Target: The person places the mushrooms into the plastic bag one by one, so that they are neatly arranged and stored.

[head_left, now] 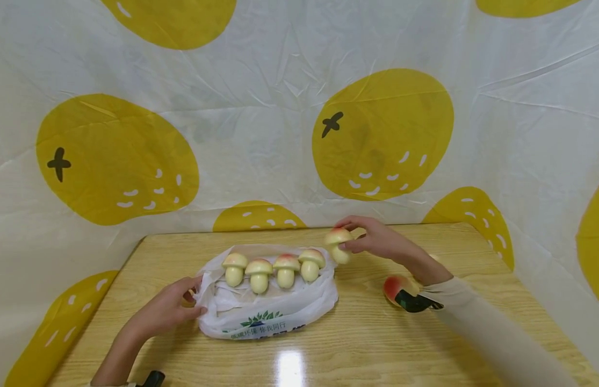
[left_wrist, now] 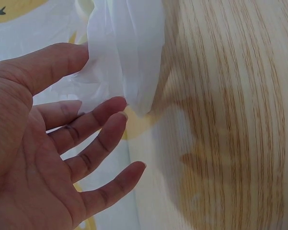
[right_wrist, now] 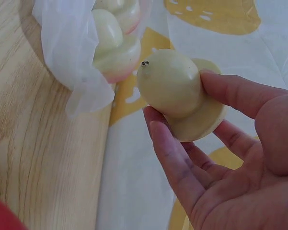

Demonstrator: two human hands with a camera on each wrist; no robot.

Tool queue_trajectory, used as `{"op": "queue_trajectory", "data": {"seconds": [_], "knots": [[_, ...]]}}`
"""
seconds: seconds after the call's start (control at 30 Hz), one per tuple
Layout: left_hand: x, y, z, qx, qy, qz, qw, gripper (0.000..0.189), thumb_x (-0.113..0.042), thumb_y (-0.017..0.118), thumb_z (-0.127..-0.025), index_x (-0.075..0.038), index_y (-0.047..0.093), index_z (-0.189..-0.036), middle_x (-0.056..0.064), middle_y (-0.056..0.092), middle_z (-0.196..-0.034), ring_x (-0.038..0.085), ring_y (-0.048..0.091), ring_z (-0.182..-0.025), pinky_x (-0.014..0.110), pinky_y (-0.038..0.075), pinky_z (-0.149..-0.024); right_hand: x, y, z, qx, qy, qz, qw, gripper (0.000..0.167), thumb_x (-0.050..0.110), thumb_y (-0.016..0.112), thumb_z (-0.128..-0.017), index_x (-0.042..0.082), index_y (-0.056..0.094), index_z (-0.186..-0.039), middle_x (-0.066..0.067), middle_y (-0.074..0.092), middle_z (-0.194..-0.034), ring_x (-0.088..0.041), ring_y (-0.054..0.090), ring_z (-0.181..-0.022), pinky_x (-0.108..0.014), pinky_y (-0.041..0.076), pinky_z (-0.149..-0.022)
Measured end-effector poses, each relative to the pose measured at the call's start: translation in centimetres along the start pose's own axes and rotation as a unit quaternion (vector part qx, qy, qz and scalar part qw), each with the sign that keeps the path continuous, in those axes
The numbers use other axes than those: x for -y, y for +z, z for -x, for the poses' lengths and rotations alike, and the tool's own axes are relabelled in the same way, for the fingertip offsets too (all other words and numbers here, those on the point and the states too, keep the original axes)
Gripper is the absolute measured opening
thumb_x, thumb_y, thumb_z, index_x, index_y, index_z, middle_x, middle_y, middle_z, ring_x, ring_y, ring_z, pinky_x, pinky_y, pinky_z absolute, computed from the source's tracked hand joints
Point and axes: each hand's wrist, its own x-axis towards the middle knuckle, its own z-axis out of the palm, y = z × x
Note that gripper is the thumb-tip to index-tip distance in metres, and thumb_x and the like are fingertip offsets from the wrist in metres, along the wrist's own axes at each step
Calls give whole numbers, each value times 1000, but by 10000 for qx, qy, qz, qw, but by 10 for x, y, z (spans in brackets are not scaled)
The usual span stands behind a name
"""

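Observation:
Thumb and first finger of my right hand (head_left: 372,236) pinch a pale yellow toy mushroom (head_left: 339,239) with a red-tinged cap. It is held just beyond the bag's right end; in the right wrist view its stem end (right_wrist: 167,81) faces the camera. My left hand (head_left: 168,306) touches the left edge of a white plastic bag (head_left: 270,322), its thumb and fingers spread apart there. The left wrist view shows the bag's folds (left_wrist: 129,48) at those fingertips, with the thumb tip hidden behind them. Several similar mushrooms (head_left: 259,274) lie in a row on the bag.
Beside my right wrist a red and yellow rounded object (head_left: 394,287) sits on the wooden table (head_left: 367,344), partly hidden by a dark wrist strap (head_left: 415,301). A white sheet (head_left: 260,134) with yellow fruit prints hangs behind the table and along its sides.

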Motion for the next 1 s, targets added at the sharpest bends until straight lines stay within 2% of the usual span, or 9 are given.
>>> {"op": "queue_trajectory", "data": {"seconds": [0.13, 0.27, 0.57, 0.8, 1.0], "knots": [[0, -1, 0, -33, 54, -23, 10000, 76, -30, 83, -86, 8, 50, -143, 5, 64, -112, 18, 59, -96, 31, 53, -75, 6, 8, -6, 58, 79, -108, 9999, 47, 19, 76, -92, 11, 61, -136, -19, 56, -136, -31, 67, -103, -44, 56, -87], [0, -1, 0, -47, 36, -36, 10000, 76, -30, 83, -86, 7, 50, -143, 6, 64, -115, 18, 59, -97, 32, 53, -76, 13, 16, -11, 139, 61, -247, 9996, 49, 18, 76, -93, 9, 59, -138, -20, 54, -137, -30, 68, -104, -47, 56, -89], [-1, -1, 1, -174, 31, 11, 9998, 72, -28, 83, -86, 4, 53, -142, 8, 64, -118, 20, 59, -98, 35, 52, -77, 27, 37, -21, 266, -71, -357, 9990, 45, 18, 73, -95, 8, 58, -136, -21, 55, -135, -29, 69, -97, -46, 57, -86], [0, 0, 1, -303, 79, 62, 9995, 72, -26, 85, -84, 4, 54, -142, 7, 64, -116, 20, 59, -98, 35, 53, -75, 40, 51, -30, 440, -129, -415, 9981, 44, 19, 74, -95, 12, 58, -135, -19, 54, -135, -29, 69, -95, -45, 57, -86], [1, 0, 0, -321, 96, 38, 9994, 74, -27, 85, -84, 5, 53, -143, 5, 63, -113, 19, 59, -97, 33, 53, -75, 46, 67, -39, 588, -221, -526, 9966, 43, 19, 74, -94, 13, 60, -134, -17, 54, -134, -28, 71, -94, -51, 56, -88]]}}
